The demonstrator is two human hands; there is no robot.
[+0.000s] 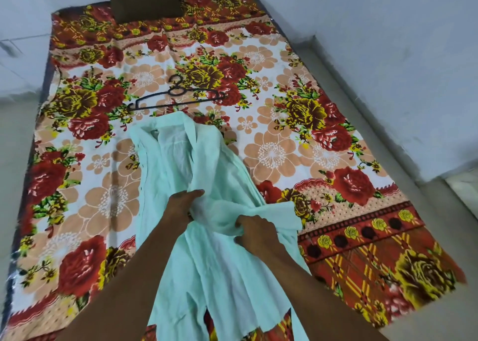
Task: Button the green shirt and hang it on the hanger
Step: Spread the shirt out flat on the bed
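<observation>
Floral-print bed sheet (323,144) carries pale green cotton shirt (181,159) mid-bed, collar toward black wire hanger (176,96) just beyond. Left hand (185,206) and right hand (254,233) each pinch a front edge, likely aligning plackets for buttoning.

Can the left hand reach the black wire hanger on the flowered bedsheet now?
Probably not at once: the left hand is gripping the light green shirt. The black wire hanger lies uncovered beyond the collar, so letting go should leave the way free.
</observation>
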